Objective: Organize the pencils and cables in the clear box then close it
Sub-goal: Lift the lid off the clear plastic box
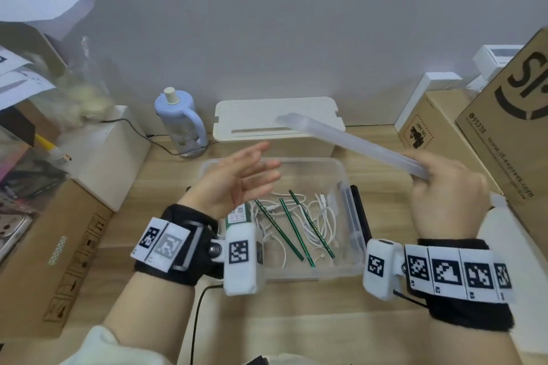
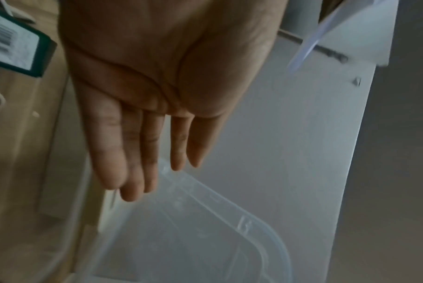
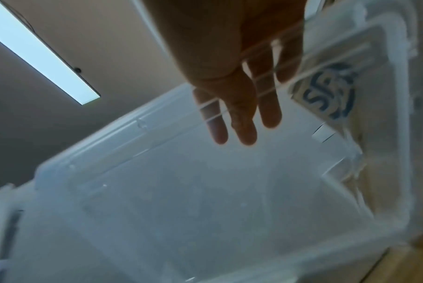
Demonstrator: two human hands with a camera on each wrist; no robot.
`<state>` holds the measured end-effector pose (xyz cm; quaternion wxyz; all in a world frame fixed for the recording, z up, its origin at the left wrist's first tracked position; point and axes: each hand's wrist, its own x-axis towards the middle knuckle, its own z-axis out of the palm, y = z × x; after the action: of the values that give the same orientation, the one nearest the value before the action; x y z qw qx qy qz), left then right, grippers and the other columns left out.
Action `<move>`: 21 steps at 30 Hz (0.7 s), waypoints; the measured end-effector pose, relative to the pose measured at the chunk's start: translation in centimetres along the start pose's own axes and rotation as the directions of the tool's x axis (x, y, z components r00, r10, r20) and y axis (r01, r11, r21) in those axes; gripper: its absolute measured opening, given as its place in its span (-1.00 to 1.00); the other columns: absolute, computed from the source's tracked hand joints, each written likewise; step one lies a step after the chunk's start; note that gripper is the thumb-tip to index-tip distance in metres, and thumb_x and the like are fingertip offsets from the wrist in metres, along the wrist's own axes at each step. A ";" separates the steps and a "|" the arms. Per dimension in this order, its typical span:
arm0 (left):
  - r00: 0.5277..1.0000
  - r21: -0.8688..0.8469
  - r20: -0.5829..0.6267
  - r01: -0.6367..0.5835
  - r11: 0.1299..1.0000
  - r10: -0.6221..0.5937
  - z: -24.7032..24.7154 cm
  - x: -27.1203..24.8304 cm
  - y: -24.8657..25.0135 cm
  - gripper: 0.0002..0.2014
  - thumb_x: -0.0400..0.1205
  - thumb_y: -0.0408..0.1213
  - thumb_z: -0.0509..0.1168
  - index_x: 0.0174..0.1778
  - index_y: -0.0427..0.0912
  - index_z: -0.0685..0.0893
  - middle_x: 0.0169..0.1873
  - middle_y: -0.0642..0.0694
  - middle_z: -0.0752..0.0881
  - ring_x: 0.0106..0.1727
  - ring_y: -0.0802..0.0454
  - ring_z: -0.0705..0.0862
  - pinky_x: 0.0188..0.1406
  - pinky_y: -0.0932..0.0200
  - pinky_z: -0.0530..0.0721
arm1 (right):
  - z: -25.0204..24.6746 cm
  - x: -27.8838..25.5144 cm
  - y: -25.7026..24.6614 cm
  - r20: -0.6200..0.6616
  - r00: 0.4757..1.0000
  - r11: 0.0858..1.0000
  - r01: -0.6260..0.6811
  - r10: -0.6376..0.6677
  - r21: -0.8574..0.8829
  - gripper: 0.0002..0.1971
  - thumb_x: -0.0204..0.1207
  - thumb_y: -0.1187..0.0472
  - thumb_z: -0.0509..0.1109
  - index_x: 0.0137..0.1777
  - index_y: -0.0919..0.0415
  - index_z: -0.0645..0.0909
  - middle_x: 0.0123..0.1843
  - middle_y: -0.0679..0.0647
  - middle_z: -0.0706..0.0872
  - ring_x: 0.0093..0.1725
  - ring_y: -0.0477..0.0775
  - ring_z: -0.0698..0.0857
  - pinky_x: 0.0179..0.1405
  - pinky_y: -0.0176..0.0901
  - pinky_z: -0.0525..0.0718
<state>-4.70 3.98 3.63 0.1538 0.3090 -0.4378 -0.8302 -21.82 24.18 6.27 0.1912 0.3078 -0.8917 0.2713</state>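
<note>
The clear box [image 1: 311,274] sits open on the wooden table, and its rounded rim [image 2: 254,227] shows under my left fingers. Inside lie three green pencils [image 1: 296,235] across a tangle of white cables [image 1: 324,216], with a green pencil pack [image 1: 237,215] at the left end. My right hand [image 1: 444,187] grips the near end of the clear lid [image 1: 350,142], which is tilted in the air over the box's right back. From the right wrist, the lid [image 3: 181,210] fills the view. My left hand [image 1: 237,178] hovers above the box's left side, fingers [image 2: 138,153] straight and empty.
A white slotted box [image 1: 275,124] and a blue bottle [image 1: 181,121] stand behind the clear box. Cardboard boxes [image 1: 504,127] crowd the right edge, another carton [image 1: 53,261] the left. A dark slim object [image 1: 360,210] lies along the clear box's right wall.
</note>
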 end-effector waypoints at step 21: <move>0.751 0.688 -0.604 0.322 0.650 0.267 -8.6 -0.1 -4.8 -0.36 0.52 -0.54 0.24 0.54 -0.07 0.35 0.46 -0.23 0.46 0.40 -0.23 0.47 0.30 -0.08 0.45 | 7.7 -2.8 13.0 0.460 0.529 0.688 -0.655 0.713 -0.312 -0.57 0.37 0.32 0.37 0.25 0.36 0.43 0.06 0.47 0.61 -0.08 0.44 0.64 -0.07 0.18 0.66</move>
<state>0.97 1.37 -3.96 0.1402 0.6228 -0.6542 -0.4054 -29.58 29.41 -5.94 -0.1791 -0.0125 -0.9674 0.1787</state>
